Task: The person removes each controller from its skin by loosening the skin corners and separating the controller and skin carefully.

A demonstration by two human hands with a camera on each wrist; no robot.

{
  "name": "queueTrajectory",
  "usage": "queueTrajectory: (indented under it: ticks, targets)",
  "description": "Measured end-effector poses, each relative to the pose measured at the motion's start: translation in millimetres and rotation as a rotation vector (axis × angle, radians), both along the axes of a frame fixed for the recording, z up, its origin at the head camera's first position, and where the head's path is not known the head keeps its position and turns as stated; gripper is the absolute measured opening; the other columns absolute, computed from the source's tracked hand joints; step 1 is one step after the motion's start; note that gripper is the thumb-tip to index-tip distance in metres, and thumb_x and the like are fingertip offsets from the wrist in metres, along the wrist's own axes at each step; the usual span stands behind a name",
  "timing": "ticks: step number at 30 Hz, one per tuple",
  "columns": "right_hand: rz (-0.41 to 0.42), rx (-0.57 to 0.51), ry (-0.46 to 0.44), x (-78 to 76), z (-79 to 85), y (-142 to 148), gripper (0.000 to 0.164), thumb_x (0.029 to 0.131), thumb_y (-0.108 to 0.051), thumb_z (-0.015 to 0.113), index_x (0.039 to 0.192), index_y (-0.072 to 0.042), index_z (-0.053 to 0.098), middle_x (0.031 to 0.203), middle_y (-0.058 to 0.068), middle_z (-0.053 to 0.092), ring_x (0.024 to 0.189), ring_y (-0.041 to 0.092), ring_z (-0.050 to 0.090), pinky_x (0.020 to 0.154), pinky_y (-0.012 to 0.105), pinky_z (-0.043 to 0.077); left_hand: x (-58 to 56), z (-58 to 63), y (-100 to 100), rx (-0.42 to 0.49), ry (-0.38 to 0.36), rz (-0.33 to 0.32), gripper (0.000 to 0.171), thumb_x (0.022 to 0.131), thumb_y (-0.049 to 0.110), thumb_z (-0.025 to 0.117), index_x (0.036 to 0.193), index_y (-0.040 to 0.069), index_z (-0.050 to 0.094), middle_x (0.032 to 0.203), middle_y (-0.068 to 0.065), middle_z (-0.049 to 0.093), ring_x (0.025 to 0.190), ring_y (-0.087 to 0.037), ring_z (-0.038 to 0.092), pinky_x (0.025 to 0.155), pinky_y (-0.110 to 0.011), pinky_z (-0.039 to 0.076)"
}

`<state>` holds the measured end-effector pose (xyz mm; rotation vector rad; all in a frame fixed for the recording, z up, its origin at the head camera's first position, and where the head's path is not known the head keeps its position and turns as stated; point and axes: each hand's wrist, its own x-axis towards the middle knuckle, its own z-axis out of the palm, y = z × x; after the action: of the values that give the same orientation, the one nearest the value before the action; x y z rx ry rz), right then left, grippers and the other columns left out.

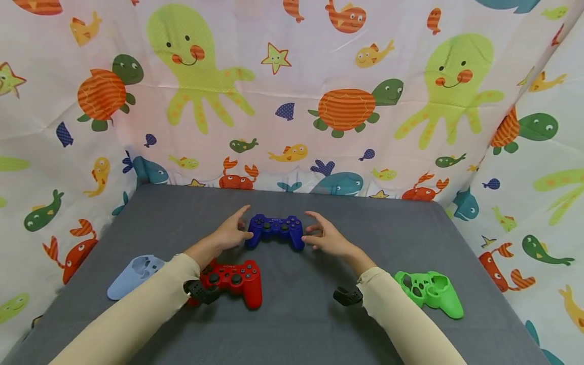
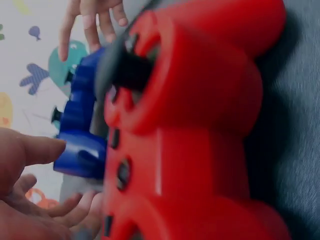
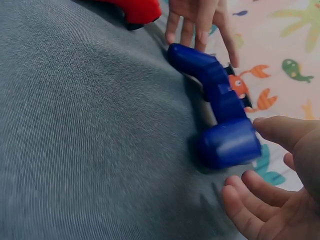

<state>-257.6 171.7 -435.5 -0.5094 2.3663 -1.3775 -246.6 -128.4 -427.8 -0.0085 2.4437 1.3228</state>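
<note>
A blue game controller [image 1: 275, 228] lies on the grey cloth toward the back of the table, between the two hands. My left hand [image 1: 230, 230] is at its left grip, thumb pointing at it and fingers spread. On the other side my right hand [image 1: 329, 237] reaches the right grip with parted fingers. In the right wrist view the right thumb [image 3: 280, 131] comes right up to the blue grip, with the other fingers below it. Under the left wrist lies a red game controller [image 1: 234, 278], partly hidden by the sleeve; it looms large in the left wrist view.
A pale blue controller cover [image 1: 134, 276] lies at the left, partly behind the left sleeve. At the right, a bright green controller cover [image 1: 431, 291] sits beside the right forearm. A curtain [image 1: 301, 106] printed with sea animals stands around the back and sides of the table.
</note>
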Motion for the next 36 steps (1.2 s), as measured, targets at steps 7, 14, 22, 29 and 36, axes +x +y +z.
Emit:
queueTrajectory:
  ticks: [7, 14, 22, 29, 36]
  targets:
    - [0.003, 0.047, 0.014, -3.9, -5.7, -16.0, 0.073, 0.101, -0.012, 0.062, 0.161, -0.012, 0.021, 0.142, 0.034, 0.051, 0.099, 0.035, 0.067, 0.068, 0.035, 0.052, -7.1, -6.9, 0.2, 0.017, 0.008, -0.058, 0.077, 0.1, 0.006, 0.06, 0.163, 0.018, 0.018, 0.133, -0.026, 0.049, 0.09, -0.024, 0.056, 0.07, -0.032, 0.047]
    - [0.016, 0.06, 0.022, -7.5, -10.4, -19.3, 0.071, 0.1, -0.006, 0.06, 0.161, -0.009, 0.023, 0.133, 0.033, 0.06, 0.087, 0.027, 0.067, 0.066, 0.032, 0.051, -11.1, -10.5, 0.8, 0.037, -0.008, -0.13, 0.073, 0.101, 0.006, 0.058, 0.163, 0.019, 0.021, 0.15, -0.03, 0.041, 0.065, -0.014, 0.045, 0.061, -0.028, 0.041]
    - [0.034, 0.043, 0.052, -9.6, -12.3, -20.8, 0.065, 0.1, -0.004, 0.059, 0.158, -0.003, 0.028, 0.125, 0.032, 0.066, 0.072, 0.022, 0.063, 0.061, 0.031, 0.049, -12.4, -13.3, 0.3, 0.03, 0.013, -0.099, 0.071, 0.099, 0.006, 0.061, 0.161, 0.018, 0.028, 0.134, -0.027, 0.053, 0.064, -0.013, 0.048, 0.065, -0.028, 0.044]
    - [0.016, 0.026, 0.053, -9.6, -9.2, -20.8, 0.063, 0.1, -0.004, 0.06, 0.156, -0.005, 0.033, 0.122, 0.03, 0.068, 0.074, 0.024, 0.063, 0.06, 0.029, 0.047, -8.4, -8.7, -2.5, 0.056, 0.026, -0.094, 0.071, 0.098, 0.007, 0.064, 0.16, 0.016, 0.031, 0.133, -0.027, 0.054, 0.081, -0.017, 0.058, 0.07, -0.031, 0.052]
    - [0.001, 0.032, 0.066, -4.2, 5.8, -17.5, 0.062, 0.101, -0.006, 0.06, 0.157, -0.009, 0.034, 0.124, 0.029, 0.067, 0.092, 0.025, 0.068, 0.068, 0.027, 0.047, -2.0, 6.7, -4.8, 0.111, 0.067, -0.111, 0.07, 0.099, 0.007, 0.063, 0.16, 0.017, 0.031, 0.135, -0.029, 0.057, 0.077, -0.018, 0.055, 0.074, -0.037, 0.05]
